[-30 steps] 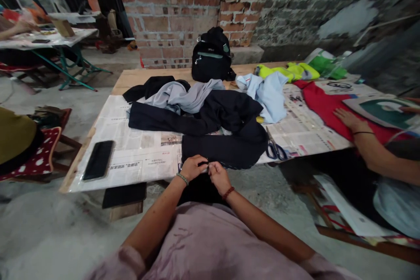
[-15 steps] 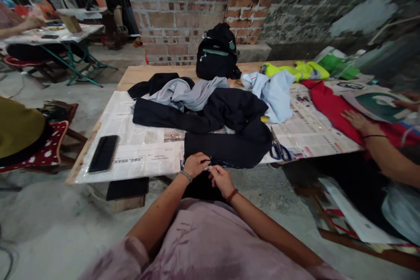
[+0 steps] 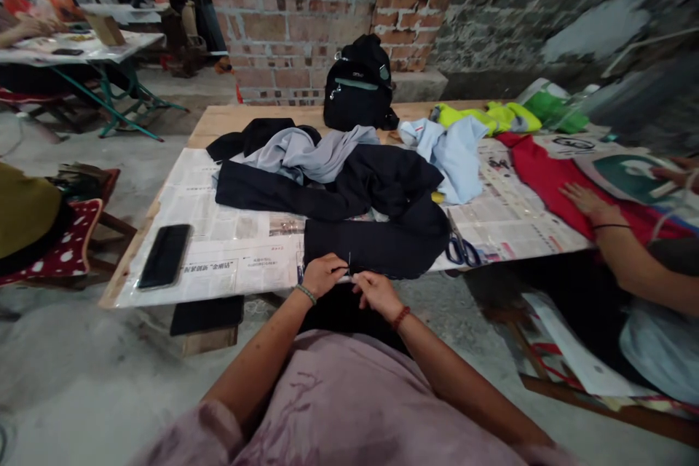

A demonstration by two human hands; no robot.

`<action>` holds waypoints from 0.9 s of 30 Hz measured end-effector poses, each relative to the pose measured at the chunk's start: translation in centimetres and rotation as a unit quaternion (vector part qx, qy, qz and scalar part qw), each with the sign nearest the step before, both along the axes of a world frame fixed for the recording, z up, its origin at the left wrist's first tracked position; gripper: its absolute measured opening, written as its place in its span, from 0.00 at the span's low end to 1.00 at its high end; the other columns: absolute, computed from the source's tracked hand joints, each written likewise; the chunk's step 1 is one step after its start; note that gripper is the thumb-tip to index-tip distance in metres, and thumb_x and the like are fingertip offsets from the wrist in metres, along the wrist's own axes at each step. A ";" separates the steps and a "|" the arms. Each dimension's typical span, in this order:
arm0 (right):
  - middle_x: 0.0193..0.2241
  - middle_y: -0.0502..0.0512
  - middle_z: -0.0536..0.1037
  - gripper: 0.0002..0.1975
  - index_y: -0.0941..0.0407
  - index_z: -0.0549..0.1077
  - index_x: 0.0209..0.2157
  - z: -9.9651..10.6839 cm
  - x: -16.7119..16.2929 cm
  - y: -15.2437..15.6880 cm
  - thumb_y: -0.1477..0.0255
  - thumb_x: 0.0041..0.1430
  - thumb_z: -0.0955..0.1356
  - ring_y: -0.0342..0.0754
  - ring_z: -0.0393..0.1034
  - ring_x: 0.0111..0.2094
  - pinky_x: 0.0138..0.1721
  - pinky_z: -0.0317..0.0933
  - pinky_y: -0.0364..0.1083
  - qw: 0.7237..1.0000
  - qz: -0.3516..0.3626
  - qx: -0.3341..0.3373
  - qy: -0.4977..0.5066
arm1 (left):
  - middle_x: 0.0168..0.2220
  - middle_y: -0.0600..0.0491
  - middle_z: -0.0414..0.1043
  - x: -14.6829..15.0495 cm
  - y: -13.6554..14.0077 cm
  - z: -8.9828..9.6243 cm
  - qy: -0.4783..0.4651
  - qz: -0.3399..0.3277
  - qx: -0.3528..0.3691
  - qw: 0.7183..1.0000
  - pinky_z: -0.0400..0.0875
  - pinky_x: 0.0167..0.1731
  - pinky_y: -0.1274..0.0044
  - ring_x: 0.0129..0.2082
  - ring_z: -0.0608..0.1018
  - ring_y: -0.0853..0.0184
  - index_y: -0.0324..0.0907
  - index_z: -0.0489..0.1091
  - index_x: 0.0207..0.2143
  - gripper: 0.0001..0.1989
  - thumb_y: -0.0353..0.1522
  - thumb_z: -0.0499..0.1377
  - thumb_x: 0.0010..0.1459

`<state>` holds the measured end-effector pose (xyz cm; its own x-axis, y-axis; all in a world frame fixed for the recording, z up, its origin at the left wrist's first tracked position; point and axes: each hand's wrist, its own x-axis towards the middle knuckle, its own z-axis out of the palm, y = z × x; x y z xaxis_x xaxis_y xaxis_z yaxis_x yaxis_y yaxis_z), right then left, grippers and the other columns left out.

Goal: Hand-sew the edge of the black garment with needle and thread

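Note:
Dark navy trousers (image 3: 376, 244), or a garment much like them, lie bunched on the table with one leg end at the near edge. My left hand (image 3: 326, 274) pinches the hem of that leg. Just to its right, my right hand (image 3: 378, 293) has thumb and forefinger pressed together at the same hem; what is between them is too small to make out. A thin pale line, a needle or pin (image 3: 349, 260), stands out on the dark cloth by my left fingertips. Scissors (image 3: 461, 244) with dark blue handles lie right of the leg.
On the newspaper-covered table (image 3: 218, 262) lie a phone (image 3: 164, 255), a grey garment (image 3: 300, 153) and a light blue one (image 3: 451, 156). A black backpack (image 3: 357, 91) stands behind. At right, a co-worker's hand (image 3: 587, 198) rests on red cloth (image 3: 540, 175) beside an iron (image 3: 622, 173).
My right hand has shifted slightly right, its fingers less bunched against my left hand. The pale line by my left fingertips shows more clearly. The whole view has moved slightly.

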<state>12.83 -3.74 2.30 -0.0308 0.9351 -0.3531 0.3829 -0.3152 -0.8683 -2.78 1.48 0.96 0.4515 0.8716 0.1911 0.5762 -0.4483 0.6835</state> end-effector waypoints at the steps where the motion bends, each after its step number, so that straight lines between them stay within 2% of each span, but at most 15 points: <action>1: 0.19 0.50 0.71 0.15 0.57 0.69 0.23 0.6 0.9 -0.2 0.62 0.52 0.59 0.38 0.60 0.12 0.15 0.50 0.39 0.999 0.017 0.030 -0.036 | 0.29 0.55 0.70 0.0 -0.1 0.0 -0.001 -0.002 -0.001 1.000 0.64 0.32 0.82 0.30 0.72 0.73 0.45 0.73 0.32 0.08 0.31 0.54 0.52; 3: 0.21 0.51 0.71 0.14 0.56 0.71 0.26 1.9 2.6 -0.3 0.62 0.52 0.60 0.41 0.62 0.18 0.20 0.54 0.40 0.983 0.004 0.142 -0.115 | 0.29 0.55 0.70 0.0 -0.1 0.1 -0.003 -0.006 0.002 1.000 0.64 0.33 0.82 0.30 0.72 0.73 0.46 0.73 0.32 0.08 0.31 0.54 0.52; 6: 0.27 0.55 0.71 0.11 0.57 0.71 0.29 3.7 4.2 0.8 0.65 0.53 0.61 0.45 0.63 0.28 0.31 0.56 0.43 0.928 -0.051 0.295 -0.220 | 0.30 0.55 0.70 0.0 -0.1 0.1 -0.004 -0.008 0.008 1.000 0.64 0.34 0.82 0.31 0.72 0.73 0.46 0.73 0.32 0.08 0.31 0.55 0.52; 8: 0.28 0.56 0.71 0.10 0.57 0.72 0.29 4.5 4.3 2.0 0.68 0.53 0.62 0.47 0.62 0.32 0.36 0.54 0.45 0.895 -0.046 0.335 -0.290 | 0.30 0.55 0.70 0.1 -0.1 0.1 -0.006 -0.004 0.007 1.000 0.64 0.34 0.82 0.31 0.72 0.73 0.46 0.73 0.32 0.08 0.31 0.55 0.52; 10: 0.29 0.57 0.72 0.10 0.57 0.73 0.28 4.7 3.9 3.2 0.69 0.52 0.62 0.49 0.61 0.35 0.39 0.51 0.47 0.873 -0.030 0.345 -0.343 | 0.30 0.55 0.70 0.1 -0.2 0.1 -0.009 0.000 0.007 1.000 0.65 0.34 0.82 0.31 0.72 0.73 0.45 0.73 0.32 0.08 0.31 0.55 0.52; 12: 0.28 0.56 0.72 0.10 0.56 0.74 0.29 4.3 3.3 4.2 0.68 0.53 0.62 0.49 0.61 0.36 0.39 0.50 0.48 0.877 -0.011 0.328 -0.351 | 0.30 0.55 0.71 0.1 -0.2 0.1 -0.009 -0.001 0.011 1.000 0.65 0.34 0.82 0.31 0.72 0.73 0.45 0.73 0.32 0.07 0.30 0.55 0.52; 14: 0.27 0.55 0.73 0.11 0.55 0.74 0.28 3.6 2.6 5.0 0.66 0.53 0.62 0.47 0.63 0.33 0.38 0.51 0.46 0.913 0.042 0.273 -0.301 | 0.30 0.55 0.71 0.2 -0.1 0.0 -0.008 -0.004 0.018 1.000 0.65 0.34 0.82 0.31 0.72 0.73 0.45 0.73 0.31 0.07 0.30 0.55 0.52; 17: 0.27 0.52 0.74 0.10 0.54 0.75 0.24 2.4 1.6 5.7 0.65 0.49 0.64 0.45 0.65 0.30 0.34 0.55 0.43 0.964 0.120 0.171 -0.165 | 0.29 0.56 0.71 0.2 -0.1 -0.2 -0.007 -0.008 0.027 1.000 0.65 0.33 0.82 0.30 0.72 0.73 0.44 0.73 0.32 0.08 0.29 0.55 0.52; 19: 0.26 0.51 0.75 0.08 0.55 0.75 0.23 1.7 1.2 5.9 0.68 0.46 0.65 0.44 0.66 0.29 0.33 0.57 0.42 0.980 0.114 0.138 -0.082 | 0.29 0.56 0.70 0.2 -0.1 -0.2 -0.004 -0.010 0.031 0.999 0.64 0.33 0.82 0.30 0.72 0.73 0.44 0.73 0.32 0.08 0.28 0.55 0.51; 22: 0.21 0.49 0.73 0.08 0.58 0.74 0.24 1.2 0.7 5.7 0.69 0.44 0.65 0.41 0.64 0.22 0.27 0.57 0.41 0.993 0.071 0.090 0.001 | 0.29 0.56 0.70 0.3 -0.1 -0.2 0.000 -0.007 0.031 1.000 0.64 0.32 0.82 0.29 0.72 0.73 0.44 0.73 0.32 0.08 0.28 0.55 0.51; 25: 0.16 0.47 0.70 0.10 0.59 0.73 0.26 1.0 0.8 5.5 0.68 0.42 0.66 0.39 0.61 0.17 0.21 0.54 0.39 0.996 0.045 0.043 0.066 | 0.29 0.56 0.71 0.3 0.0 -0.2 0.003 0.000 0.024 1.000 0.64 0.32 0.83 0.29 0.72 0.74 0.45 0.73 0.32 0.08 0.28 0.55 0.50; 27: 0.15 0.47 0.69 0.11 0.60 0.72 0.27 0.8 1.0 5.4 0.68 0.41 0.66 0.38 0.60 0.17 0.20 0.53 0.38 0.994 0.040 0.035 0.096 | 0.30 0.56 0.71 0.3 0.0 -0.2 0.003 0.005 0.024 1.000 0.64 0.33 0.83 0.30 0.72 0.73 0.45 0.73 0.32 0.08 0.28 0.55 0.50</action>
